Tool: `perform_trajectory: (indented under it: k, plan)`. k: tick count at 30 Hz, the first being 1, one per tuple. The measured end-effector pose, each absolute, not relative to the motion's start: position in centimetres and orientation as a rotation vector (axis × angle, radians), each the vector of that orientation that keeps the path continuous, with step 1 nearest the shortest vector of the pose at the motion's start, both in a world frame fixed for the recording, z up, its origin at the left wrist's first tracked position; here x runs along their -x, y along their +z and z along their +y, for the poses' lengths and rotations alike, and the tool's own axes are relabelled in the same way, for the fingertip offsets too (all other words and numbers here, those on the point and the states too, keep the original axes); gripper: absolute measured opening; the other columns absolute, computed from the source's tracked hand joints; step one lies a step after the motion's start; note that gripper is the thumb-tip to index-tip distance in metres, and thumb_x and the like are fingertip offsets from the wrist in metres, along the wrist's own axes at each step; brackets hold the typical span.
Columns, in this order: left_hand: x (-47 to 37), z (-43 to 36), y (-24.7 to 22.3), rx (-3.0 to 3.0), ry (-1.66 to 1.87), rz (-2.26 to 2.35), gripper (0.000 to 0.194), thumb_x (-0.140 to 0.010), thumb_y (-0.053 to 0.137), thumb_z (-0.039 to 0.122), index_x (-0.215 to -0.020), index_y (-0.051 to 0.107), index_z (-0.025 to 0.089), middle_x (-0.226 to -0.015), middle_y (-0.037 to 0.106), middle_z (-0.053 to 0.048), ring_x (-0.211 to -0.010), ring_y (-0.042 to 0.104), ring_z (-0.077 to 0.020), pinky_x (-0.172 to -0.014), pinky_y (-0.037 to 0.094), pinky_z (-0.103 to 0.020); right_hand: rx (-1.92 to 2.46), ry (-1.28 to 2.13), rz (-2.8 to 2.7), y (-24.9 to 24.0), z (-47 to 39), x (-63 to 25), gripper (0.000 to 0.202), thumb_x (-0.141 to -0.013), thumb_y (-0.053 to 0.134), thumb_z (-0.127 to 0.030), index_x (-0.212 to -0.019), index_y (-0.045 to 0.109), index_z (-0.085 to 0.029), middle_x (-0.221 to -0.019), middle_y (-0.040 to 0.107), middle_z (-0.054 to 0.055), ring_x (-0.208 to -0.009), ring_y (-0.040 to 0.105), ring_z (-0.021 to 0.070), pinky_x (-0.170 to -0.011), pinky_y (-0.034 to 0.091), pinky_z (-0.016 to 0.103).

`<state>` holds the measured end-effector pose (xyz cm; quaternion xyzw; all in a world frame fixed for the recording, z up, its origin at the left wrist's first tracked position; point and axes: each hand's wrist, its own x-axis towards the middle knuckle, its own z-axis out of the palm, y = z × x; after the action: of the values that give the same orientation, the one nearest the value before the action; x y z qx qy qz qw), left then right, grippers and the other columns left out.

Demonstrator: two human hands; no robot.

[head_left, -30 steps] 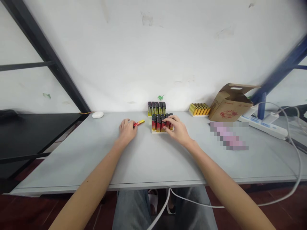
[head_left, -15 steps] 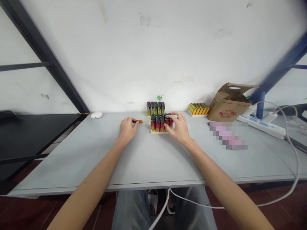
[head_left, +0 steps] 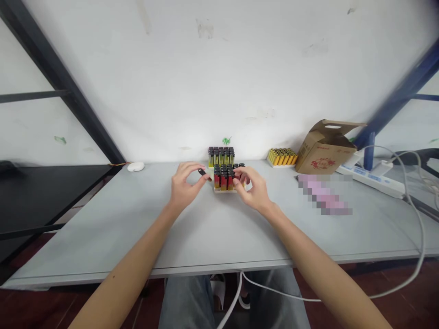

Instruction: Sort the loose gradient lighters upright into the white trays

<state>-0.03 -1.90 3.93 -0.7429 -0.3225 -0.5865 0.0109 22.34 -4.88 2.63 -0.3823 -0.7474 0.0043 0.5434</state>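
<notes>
My left hand [head_left: 185, 183] is closed in a pinch on a lighter [head_left: 201, 172] with a black top, held tilted just left of the white tray [head_left: 224, 191]. The fingers hide part of its body. In that tray stand several red-and-yellow lighters [head_left: 224, 181] with black tops, upright in rows. My right hand [head_left: 253, 186] curls around the tray's front right side, thumb and fingertips closed on a lighter there. It covers some of the lighters at that corner. Behind this group stands another of yellow-green lighters [head_left: 221, 157], also upright with black tops.
At the wall to the right is a tray of yellow cylinders [head_left: 283, 157]. Beside it are an open cardboard box [head_left: 324, 151], a white power strip [head_left: 373, 179] with cables, and a blurred pink item [head_left: 322, 194]. A white earbud case [head_left: 136, 167] lies at the back left.
My left hand has lifted the lighter off the tabletop and tilted it, bringing it closer to the tray. My right hand's fingers have drawn in at the tray's right side.
</notes>
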Motion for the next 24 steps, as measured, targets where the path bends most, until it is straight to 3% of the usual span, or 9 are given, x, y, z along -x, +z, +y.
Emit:
perform_trajectory:
  k: [3,7,11,15,18,21,24]
  plan:
    - [-0.8,-3.2,4.8,2.418,-1.812,-0.876,0.018,-0.081,0.071,0.036,-0.092,0.07,0.023,-0.116,0.063,-0.008,-0.108,0.06,-0.0211,-0.093,0.05,-0.04,0.864,-0.015,-1.86,2.7,-5.6,-21.2,0.031,-0.082,0.061,-0.029,-0.112,0.058,-0.023,-0.101,0.066,0.007,-0.089,0.06,0.0212,-0.079,0.051,0.037]
    - [-1.8,-4.5,5.1,2.49,-1.757,-0.742,0.022,-0.08,0.071,0.041,-0.095,0.071,0.025,-0.124,0.058,-0.009,-0.114,0.056,-0.0236,-0.096,0.048,-0.043,0.832,-0.006,-1.91,2.4,-6.0,-19.7,0.031,-0.08,0.063,-0.029,-0.109,0.059,-0.021,-0.11,0.065,0.01,-0.103,0.057,0.0252,-0.09,0.047,0.042]
    - [-2.4,-5.1,4.8,2.533,-1.71,-0.728,0.035,-0.08,0.068,0.051,-0.102,0.067,0.025,-0.121,0.058,-0.01,-0.112,0.057,-0.0243,-0.096,0.048,-0.044,0.793,0.311,-1.924,1.6,-6.1,-19.0,0.021,-0.085,0.05,-0.022,-0.104,0.059,-0.021,-0.099,0.066,0.007,-0.091,0.059,0.0212,-0.08,0.049,0.038]
    - [-1.8,-4.5,4.3,2.459,-1.778,-0.995,0.053,-0.082,0.053,0.067,-0.11,0.056,0.022,-0.118,0.059,-0.013,-0.112,0.057,-0.0263,-0.097,0.047,-0.045,0.832,0.792,-1.699,1.8,-6.3,-18.9,0.019,-0.089,0.045,-0.025,-0.103,0.058,-0.021,-0.081,0.059,0.002,-0.07,0.055,0.0143,-0.064,0.046,0.029]
    - [-0.9,-3.5,3.7,2.382,-1.859,-1.138,0.048,-0.094,0.029,0.059,-0.109,0.052,0.021,-0.11,0.061,-0.012,-0.108,0.058,-0.0237,-0.093,0.048,-0.043,0.81,1.097,-1.401,2.5,-6.0,-19.3,0.017,-0.086,0.05,-0.028,-0.101,0.055,-0.023,-0.064,0.045,-0.005,-0.052,0.04,0.0096,-0.049,0.035,0.023]
    - [-0.1,-2.4,3.0,2.316,-1.892,-1.269,0.038,-0.097,0.03,0.048,-0.108,0.052,0.02,-0.106,0.062,-0.01,-0.103,0.06,-0.0213,-0.092,0.048,-0.04,0.743,1.375,-1.16,3.1,-5.5,-20.0,0.015,-0.083,0.053,-0.032,-0.096,0.052,-0.025,-0.057,0.033,-0.009,-0.044,0.025,0.0072,-0.043,0.023,0.02]
    - [0.3,-1.7,2.4,2.254,-1.908,-1.387,0.03,-0.098,0.032,0.038,-0.106,0.054,0.02,-0.105,0.063,-0.009,-0.1,0.061,-0.0202,-0.09,0.048,-0.038,0.653,1.559,-1.002,3.5,-5.0,-20.7,0.014,-0.083,0.052,-0.037,-0.086,0.051,-0.023,-0.056,0.029,-0.009,-0.044,0.025,0.0068,-0.043,0.023,0.019]
